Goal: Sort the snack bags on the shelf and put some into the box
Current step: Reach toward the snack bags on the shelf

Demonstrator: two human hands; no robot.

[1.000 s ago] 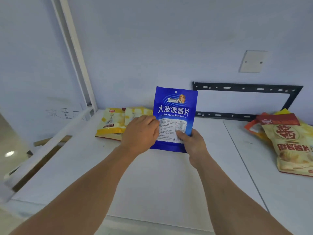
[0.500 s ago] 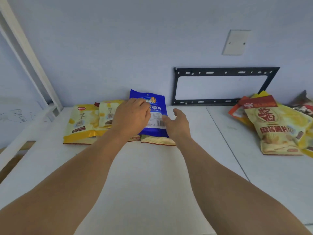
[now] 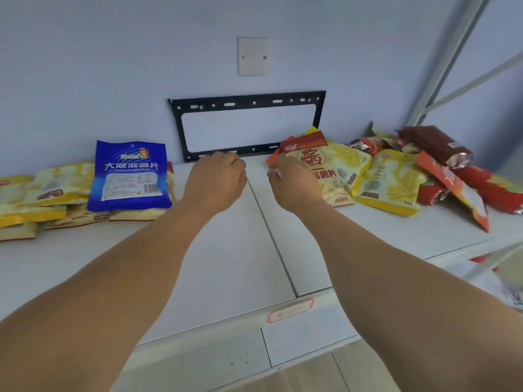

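The blue bag [image 3: 130, 174] is now lying on the yellow bags [image 3: 53, 190] at the left of the shelf [image 3: 226, 250], no longer held up in both hands. Both hands are moving right, empty: the left hand [image 3: 216, 181] loosely curled, the right hand [image 3: 291, 183] reaching the unsorted pile [image 3: 382, 171], fingers hidden. One bag sorted; no box is showing.

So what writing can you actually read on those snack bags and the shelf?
"大波浪薯片": blue bag, white letters.
"酱": large red character, yellow bag beside the right hand.
Blue bag's small print and logo: too blurred.
Red-edged label on the shelf edge: unreadable.
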